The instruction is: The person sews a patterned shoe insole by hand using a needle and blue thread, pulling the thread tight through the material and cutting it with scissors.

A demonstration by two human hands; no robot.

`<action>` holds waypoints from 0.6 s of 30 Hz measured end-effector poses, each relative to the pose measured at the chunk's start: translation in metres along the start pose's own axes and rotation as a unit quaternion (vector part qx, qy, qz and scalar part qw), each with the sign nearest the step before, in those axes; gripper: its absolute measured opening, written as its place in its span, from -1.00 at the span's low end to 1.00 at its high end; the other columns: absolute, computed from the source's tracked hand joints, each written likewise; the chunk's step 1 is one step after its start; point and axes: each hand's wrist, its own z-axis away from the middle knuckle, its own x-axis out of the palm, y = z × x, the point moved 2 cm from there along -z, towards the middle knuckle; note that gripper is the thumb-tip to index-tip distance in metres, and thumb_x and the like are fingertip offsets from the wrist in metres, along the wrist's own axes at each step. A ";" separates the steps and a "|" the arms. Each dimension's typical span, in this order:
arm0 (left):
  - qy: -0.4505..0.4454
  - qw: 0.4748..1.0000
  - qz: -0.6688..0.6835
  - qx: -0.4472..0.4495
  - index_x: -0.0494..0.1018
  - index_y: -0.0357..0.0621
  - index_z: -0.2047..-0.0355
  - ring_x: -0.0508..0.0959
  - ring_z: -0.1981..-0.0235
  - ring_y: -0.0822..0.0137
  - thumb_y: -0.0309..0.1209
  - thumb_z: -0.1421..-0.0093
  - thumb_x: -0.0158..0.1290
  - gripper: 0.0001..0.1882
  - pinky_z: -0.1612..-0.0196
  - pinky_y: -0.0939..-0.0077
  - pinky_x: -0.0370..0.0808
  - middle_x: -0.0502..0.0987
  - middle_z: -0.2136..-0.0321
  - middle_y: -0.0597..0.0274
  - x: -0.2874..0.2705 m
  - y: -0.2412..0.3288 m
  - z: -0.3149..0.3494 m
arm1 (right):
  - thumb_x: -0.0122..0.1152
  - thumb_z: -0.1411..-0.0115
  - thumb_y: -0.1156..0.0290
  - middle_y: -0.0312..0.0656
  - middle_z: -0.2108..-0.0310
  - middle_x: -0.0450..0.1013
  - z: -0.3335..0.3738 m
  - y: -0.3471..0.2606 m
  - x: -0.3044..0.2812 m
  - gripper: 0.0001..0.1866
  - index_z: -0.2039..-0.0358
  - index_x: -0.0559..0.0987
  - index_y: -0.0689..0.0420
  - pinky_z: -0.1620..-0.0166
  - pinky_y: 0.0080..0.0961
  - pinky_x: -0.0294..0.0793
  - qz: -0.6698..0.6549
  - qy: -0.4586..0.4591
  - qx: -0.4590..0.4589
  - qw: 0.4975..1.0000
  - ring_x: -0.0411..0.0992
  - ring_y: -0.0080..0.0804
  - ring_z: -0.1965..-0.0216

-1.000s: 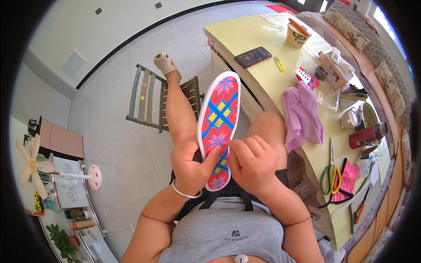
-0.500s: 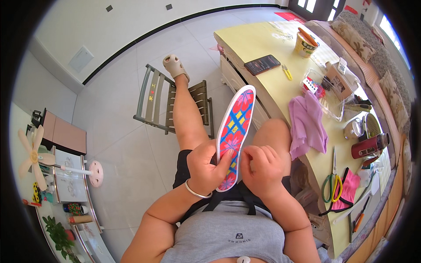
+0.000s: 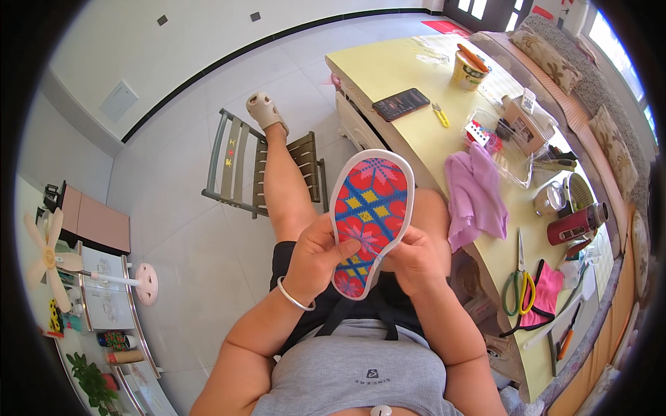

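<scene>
The patterned insole is left of the table, its visible face filled with colour; whether anything remains undone cannot be told. The left hand has its grip closed on the left edge; the right hand meets the right edge, its closure hidden.

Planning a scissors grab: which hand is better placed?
Probably the right hand: it's nearer the scissors, while the left hand grips the insole, thumb across its patterned face.
</scene>
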 end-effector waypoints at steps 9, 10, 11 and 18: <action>-0.033 0.999 0.038 -0.007 0.37 -0.31 0.04 0.52 0.10 0.42 -0.66 -0.16 0.06 -0.67 0.01 0.52 0.46 0.54 0.13 0.20 0.000 -0.001 0.002 | 0.13 -0.17 0.55 -0.13 0.21 0.52 -0.031 0.014 -0.035 -0.80 0.17 0.54 0.27 0.12 -0.49 0.47 -0.203 0.038 -0.019 0.978 0.47 -0.42 0.19; -0.033 0.999 0.039 0.009 0.37 -0.32 0.03 0.52 0.10 0.42 -0.66 -0.16 0.05 -0.66 0.01 0.51 0.46 0.54 0.12 0.20 0.007 0.009 0.001 | 0.10 -0.19 0.55 -0.12 0.19 0.50 -0.037 0.010 -0.061 -0.78 0.14 0.53 0.28 0.13 -0.50 0.49 -0.248 0.035 -0.035 0.968 0.47 -0.41 0.19; -0.025 0.998 0.040 0.029 0.37 -0.32 0.03 0.52 0.10 0.41 -0.66 -0.16 0.05 -0.65 0.01 0.50 0.46 0.53 0.12 0.20 0.007 0.017 0.001 | 0.08 -0.20 0.55 -0.11 0.17 0.47 -0.031 -0.009 -0.071 -0.76 0.10 0.48 0.30 0.15 -0.53 0.51 -0.294 0.002 -0.038 0.955 0.46 -0.40 0.20; 0.164 0.974 0.055 0.143 0.34 -0.32 0.05 0.20 0.64 0.54 -0.44 -0.22 0.04 -0.68 0.68 0.73 0.15 0.28 0.56 0.34 -0.115 0.102 -0.010 | 0.02 -0.23 0.62 -0.30 0.39 0.27 0.064 -0.150 -0.236 -0.89 0.22 0.38 0.23 0.54 -0.76 0.18 -0.157 0.085 -0.335 0.925 0.20 -0.64 0.45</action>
